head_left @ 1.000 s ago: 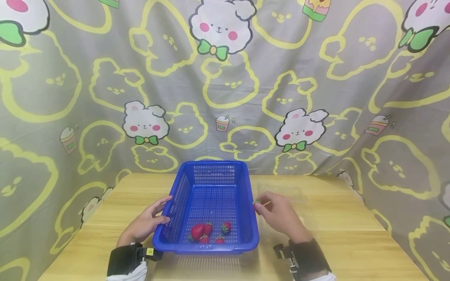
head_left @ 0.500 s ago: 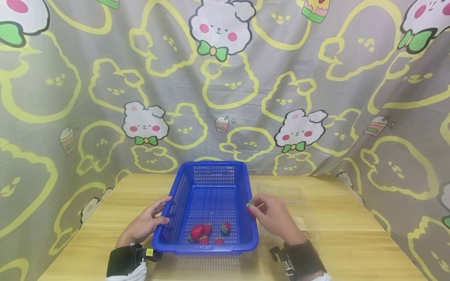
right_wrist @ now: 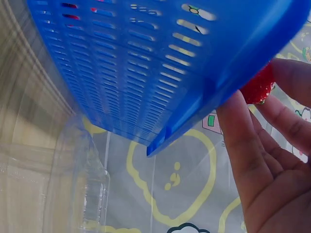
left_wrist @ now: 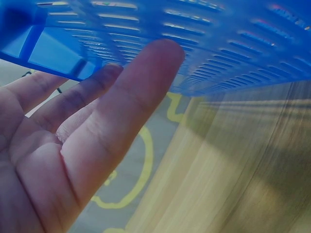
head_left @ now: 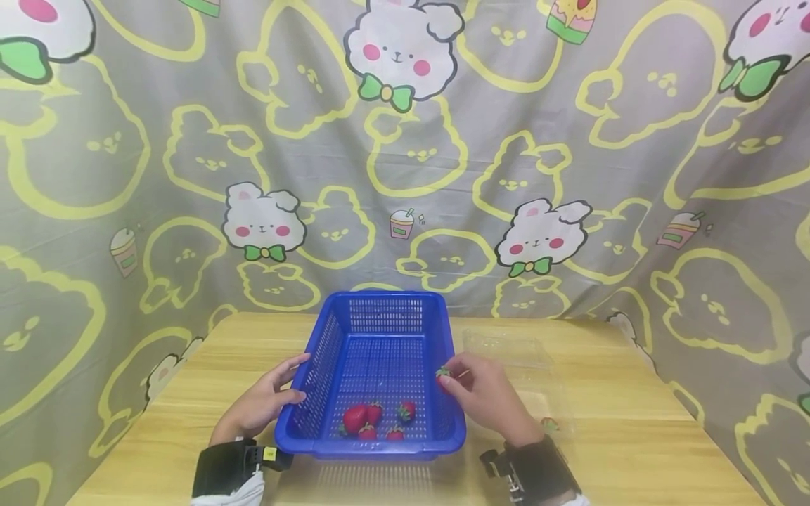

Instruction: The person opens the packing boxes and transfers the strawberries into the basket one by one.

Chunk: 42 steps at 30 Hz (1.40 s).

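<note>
A blue slotted plastic basket [head_left: 446, 330] stands on the table, with several red strawberries [head_left: 356, 419] lying at its near end. My left hand [head_left: 262, 404] touches the basket's left side from outside; the left wrist view shows the thumb [left_wrist: 131, 92] extended against the slotted wall. With thumb and fingers my right hand [head_left: 490, 393] pinches a strawberry [head_left: 441, 376] at the basket's right rim, its green leaves upward. Part of this strawberry [right_wrist: 258, 86] appears between the fingers in the right wrist view, just past the rim.
Right of the basket lies a clear plastic container [head_left: 506, 348], partly behind my right hand. Another strawberry [head_left: 549, 424] shows near my right wrist. The wooden table [head_left: 633, 422] ends at a patterned curtain [head_left: 411, 267].
My right hand has moved left with the strawberry, from outside the basket to over its right rim. This uncovers the strawberry near the right wrist. The left hand and basket stay put.
</note>
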Motion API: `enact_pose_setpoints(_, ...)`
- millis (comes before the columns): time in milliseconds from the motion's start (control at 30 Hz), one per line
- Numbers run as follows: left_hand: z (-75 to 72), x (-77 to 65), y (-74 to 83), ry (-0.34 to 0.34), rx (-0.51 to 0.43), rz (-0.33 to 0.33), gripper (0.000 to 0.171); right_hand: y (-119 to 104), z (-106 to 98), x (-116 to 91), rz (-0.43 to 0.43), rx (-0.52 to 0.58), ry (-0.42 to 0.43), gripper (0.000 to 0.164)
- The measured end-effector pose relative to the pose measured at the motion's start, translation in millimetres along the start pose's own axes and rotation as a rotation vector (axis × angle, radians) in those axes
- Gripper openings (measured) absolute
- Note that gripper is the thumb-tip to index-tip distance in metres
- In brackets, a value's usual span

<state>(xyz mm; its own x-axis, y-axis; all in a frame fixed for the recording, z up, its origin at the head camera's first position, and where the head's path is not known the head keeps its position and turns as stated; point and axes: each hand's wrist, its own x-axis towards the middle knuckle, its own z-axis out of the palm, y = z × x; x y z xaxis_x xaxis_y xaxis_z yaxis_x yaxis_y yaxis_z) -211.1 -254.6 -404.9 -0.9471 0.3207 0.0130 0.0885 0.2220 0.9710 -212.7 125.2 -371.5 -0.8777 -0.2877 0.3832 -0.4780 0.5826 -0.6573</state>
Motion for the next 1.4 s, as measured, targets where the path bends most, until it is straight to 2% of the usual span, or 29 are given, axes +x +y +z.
enact_pose_setpoints(267, -0.7, -0.6, -1.8, -0.011, -0.024, 0.003, 0.067, -2.5, 6.9, -0.8, -0.041, -0.044, 0.022, 0.009)
enact_pose_setpoints(633, 0.1, 1.0, -0.6, 0.005, -0.003, -0.007, 0.067, -5.2, 14.6, -1.1, -0.162, -0.047, 0.003, 0.011)
enact_pose_setpoints(867, -0.2, 0.7, -0.8, -0.003, -0.012, -0.009, 0.068, -5.0, 17.9, -2.1, -0.18, -0.087, -0.045, 0.013)
enact_pose_setpoints(1200, 0.5, 0.0, 1.3, 0.003, -0.01, -0.022, 0.068, -0.8, 21.1, -2.3, -0.235, -0.1, -0.038, 0.014)
enact_pose_setpoints(1400, 1.0, 0.3, 3.0, 0.017, -0.001, -0.032, 0.068, -1.9, 20.2, -1.9, -0.203, -0.093, -0.057, 0.009)
